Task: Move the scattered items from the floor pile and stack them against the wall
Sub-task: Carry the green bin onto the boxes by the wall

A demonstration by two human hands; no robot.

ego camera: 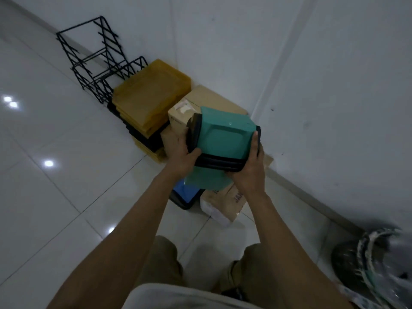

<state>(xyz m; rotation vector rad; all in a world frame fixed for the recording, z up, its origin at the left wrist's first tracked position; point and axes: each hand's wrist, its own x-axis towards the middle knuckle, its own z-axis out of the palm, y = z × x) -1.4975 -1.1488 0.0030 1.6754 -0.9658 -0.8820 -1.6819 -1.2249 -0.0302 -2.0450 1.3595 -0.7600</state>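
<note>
green bin held over the corner pile

the white tiled floor [55,134] and the white wall [334,85] meet in a corner where things are piled. a black wire rack [93,63] leans at the wall, its far side hard to read. beside it sits a stack of yellow trays [151,94] with dark ones under them, mostly hidden. a cardboard box [200,99] stands in the corner, partly covered by the green bin [225,139], which is held upside down above it. a paper sack [229,204] lies below, its print cut off. a blue lid [185,192] shows only in part under the bin. at the lower right edge a blurred bundle [376,264] cannot be made out. the left hand [182,159] grips the bin's black rim, fingers curled under and hidden. the right hand [252,170] clamps the other side, thumb on top.
</note>
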